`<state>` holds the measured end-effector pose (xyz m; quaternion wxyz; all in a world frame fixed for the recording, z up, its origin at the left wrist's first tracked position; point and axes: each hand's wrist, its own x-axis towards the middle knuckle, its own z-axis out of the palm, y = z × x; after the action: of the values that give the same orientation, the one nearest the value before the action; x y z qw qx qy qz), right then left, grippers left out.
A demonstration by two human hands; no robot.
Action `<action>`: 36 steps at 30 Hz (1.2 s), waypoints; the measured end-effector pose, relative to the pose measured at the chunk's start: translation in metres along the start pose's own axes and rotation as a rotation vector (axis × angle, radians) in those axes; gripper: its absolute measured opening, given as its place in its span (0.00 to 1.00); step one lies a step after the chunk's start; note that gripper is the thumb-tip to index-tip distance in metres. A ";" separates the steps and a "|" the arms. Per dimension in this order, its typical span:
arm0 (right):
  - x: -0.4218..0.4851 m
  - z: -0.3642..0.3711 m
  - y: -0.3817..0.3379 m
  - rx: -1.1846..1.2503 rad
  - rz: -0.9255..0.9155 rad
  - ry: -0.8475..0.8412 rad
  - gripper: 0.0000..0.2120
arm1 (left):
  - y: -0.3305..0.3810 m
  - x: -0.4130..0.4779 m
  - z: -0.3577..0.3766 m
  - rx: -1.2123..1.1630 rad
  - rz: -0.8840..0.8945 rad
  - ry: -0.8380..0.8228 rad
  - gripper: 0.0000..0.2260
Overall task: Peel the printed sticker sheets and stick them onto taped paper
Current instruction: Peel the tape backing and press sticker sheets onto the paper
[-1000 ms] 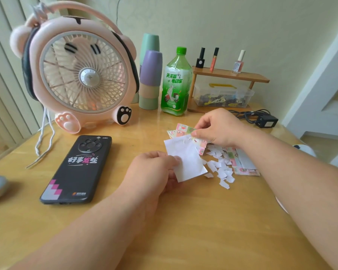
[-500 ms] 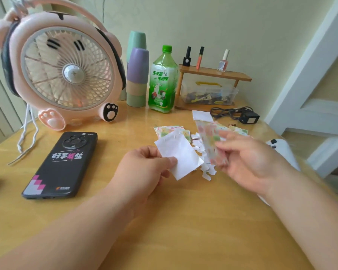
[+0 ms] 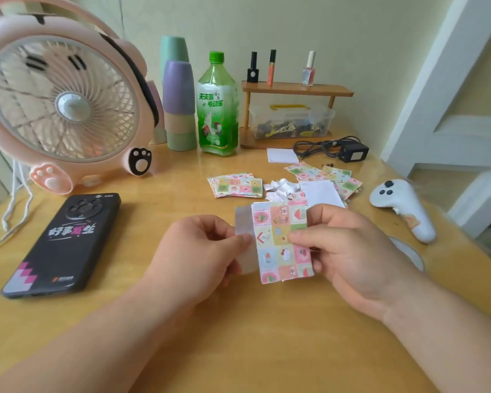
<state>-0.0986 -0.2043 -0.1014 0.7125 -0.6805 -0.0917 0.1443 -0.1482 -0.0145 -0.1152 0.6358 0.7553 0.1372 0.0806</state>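
Pinched a white paper [image 3: 243, 231] between thumb and fingers of the left hand [image 3: 207, 251], above the table [image 3: 238, 336]. Gripped a printed sheet [image 3: 281, 242] in the right hand [image 3: 357, 251], thumb laid across its patterned face, the other fingers curled behind. Held both close together, sheet in front of the paper and covering its right side, so only a left strip of paper showed. Could not tell whether sheet and paper touched.

Saw beyond the hands, flat on the table, a stack [image 3: 236, 186] of more printed sheets, white scraps [image 3: 281, 188] just right of it, then a second pile [image 3: 335, 177] with a white slip [image 3: 321, 192] lying on it. Found a white card [image 3: 282, 156] near the adapter [image 3: 355, 153] and its cable [image 3: 318, 146]. Noted a phone [image 3: 65, 242] back up at left, a pink fan [image 3: 63, 109] behind it, stacked cups [image 3: 179, 100], a green bottle [image 3: 217, 109], a wooden shelf [image 3: 295, 90] bearing three nail polishes [image 3: 271, 68] over a clear box [image 3: 292, 120], and a white controller [image 3: 403, 205] at right
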 end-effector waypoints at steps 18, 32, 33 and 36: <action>-0.005 0.004 0.006 -0.052 -0.037 -0.126 0.11 | 0.002 -0.004 0.000 -0.189 0.010 -0.170 0.08; -0.007 0.009 0.001 -0.057 0.005 -0.119 0.34 | 0.007 0.000 -0.006 -0.368 0.023 -0.214 0.04; -0.007 0.009 0.001 -0.052 0.002 -0.120 0.33 | 0.006 0.001 -0.006 -0.333 0.025 -0.216 0.04; -0.005 0.004 0.002 -0.037 -0.023 -0.099 0.25 | 0.005 0.000 -0.006 -0.327 0.033 -0.230 0.05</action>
<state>-0.1045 -0.2023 -0.1026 0.6958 -0.6846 -0.1373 0.1682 -0.1490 -0.0099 -0.1095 0.7599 0.6485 0.0364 0.0256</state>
